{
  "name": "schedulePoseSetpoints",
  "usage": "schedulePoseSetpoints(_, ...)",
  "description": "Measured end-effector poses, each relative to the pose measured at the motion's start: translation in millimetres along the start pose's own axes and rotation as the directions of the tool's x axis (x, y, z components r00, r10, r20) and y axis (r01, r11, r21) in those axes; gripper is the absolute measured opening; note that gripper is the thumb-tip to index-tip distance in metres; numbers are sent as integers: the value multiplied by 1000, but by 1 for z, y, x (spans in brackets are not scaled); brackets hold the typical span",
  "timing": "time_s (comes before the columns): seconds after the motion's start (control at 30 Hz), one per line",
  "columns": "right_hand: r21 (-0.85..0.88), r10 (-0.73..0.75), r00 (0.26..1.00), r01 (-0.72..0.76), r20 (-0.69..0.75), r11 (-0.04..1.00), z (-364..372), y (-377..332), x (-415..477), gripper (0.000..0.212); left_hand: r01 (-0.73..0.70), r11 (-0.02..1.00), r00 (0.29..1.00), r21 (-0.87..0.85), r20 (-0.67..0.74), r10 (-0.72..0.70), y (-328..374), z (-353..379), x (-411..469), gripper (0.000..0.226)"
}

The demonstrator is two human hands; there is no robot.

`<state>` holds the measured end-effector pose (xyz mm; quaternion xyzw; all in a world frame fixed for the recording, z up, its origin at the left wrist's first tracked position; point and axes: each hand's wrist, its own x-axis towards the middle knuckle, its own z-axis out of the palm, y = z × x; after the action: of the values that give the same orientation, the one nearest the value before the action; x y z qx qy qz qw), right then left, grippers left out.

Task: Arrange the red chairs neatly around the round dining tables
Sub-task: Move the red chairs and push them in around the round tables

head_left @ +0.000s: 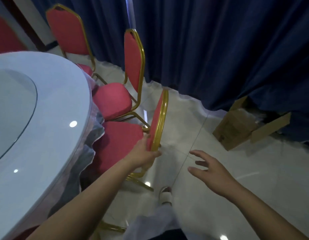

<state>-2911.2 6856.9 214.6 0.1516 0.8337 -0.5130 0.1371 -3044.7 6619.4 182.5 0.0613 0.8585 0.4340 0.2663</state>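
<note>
Fingers of the left hand [143, 153] curl round the top edge of the near chair [159, 118], thumb under the gold frame and the other fingers pressed on the red padding of the backrest. That backrest is seen almost edge-on, leaning toward the table. The chair's red seat is tucked partly under the overhang of the round table [46, 135], and its gold legs show on the floor below the forearm.

The right hand [211, 172] hovers apart from the chair, out to the right over the tiles, fingers spread and relaxed, holding nothing.

Just beyond the held chair stands a second chair [112, 101], its seat also pushed in at the table's edge and its back upright; the two seats sit close beside each other. A third chair [67, 32] stands farther round the table, and part of a fourth chair [4, 35] shows at the far left edge.

The table has a white top with a glass turntable [11, 104] on it, and a clear plastic cover [96, 134] hangs crumpled from its rim. A dark blue curtain [219, 49] falls to the pale tiled floor [237, 196] behind the chairs. An open cardboard box [237, 130] lies at the curtain's foot on the right. A foot in a white sandal [166, 194] shows on the floor between the two arms.
</note>
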Motion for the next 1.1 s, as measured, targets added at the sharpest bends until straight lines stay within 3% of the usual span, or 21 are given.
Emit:
schedulePoseSetpoints(0.07, -26, -11, 1000, 12, 12, 1000, -25, -16, 36, 52, 40, 999, 998, -36, 42, -38, 5, 5, 28, 60)
schedulePoseSetpoints(0.17, -38, -43, 999, 43, -6, 998, -55, -35, 88, 51, 95, 995, 993, -36, 73, -92, 16, 14, 55, 97)
schedulePoseSetpoints(0.33, -177, -141, 979, 166, 147, 970, -65, -63, 162, 59, 156, 987, 988, 43, -16, -155, 22, 20, 65, 100)
schedulePoseSetpoints(0.43, -342, -251, 919, 351, 303, 872, -61, -83, 219, 72, 196, 978, 979, 66, -64, -192, 23, 22, 66, 95)
schedulePoseSetpoints(0.5, -485, -291, 855, 489, 429, 725, -58, -96, 254, 78, 223, 974, 969, 38, -120, -217, 24, 27, 59, 92)
schedulePoseSetpoints(0.6, -620, -285, 759, 646, 586, 446, -54, -106, 298, 78, 312, 949, 880, -52, -360, -309, 30, 50, 43, 78)
schedulePoseSetpoints(0.7, -584, -324, 657, 754, 681, 301, -51, -108, 330, 53, 400, 903, 721, -158, -554, -417, 41, 74, 39, 61)
schedulePoseSetpoints(0.77, -546, -352, 617, 787, 704, 287, -47, -110, 345, 30, 440, 877, 669, -190, -582, -462, 52, 80, 41, 47)
schedulePoseSetpoints(0.87, -535, -316, 592, 806, 742, 252, -44, -108, 354, 14, 492, 844, 630, -213, -581, -515, 66, 96, 36, 30)
schedulePoseSetpoints(1.03, -423, -329, 478, 877, 814, 228, -40, -78, 344, 12, 538, 764, 539, -355, -552, -636, 71, 136, 12, 58)
schedulePoseSetpoints(1.1, -382, -319, 449, 889, 835, 251, -30, -79, 338, 13, 529, 748, 510, -401, -554, -658, 69, 136, 4, 54)
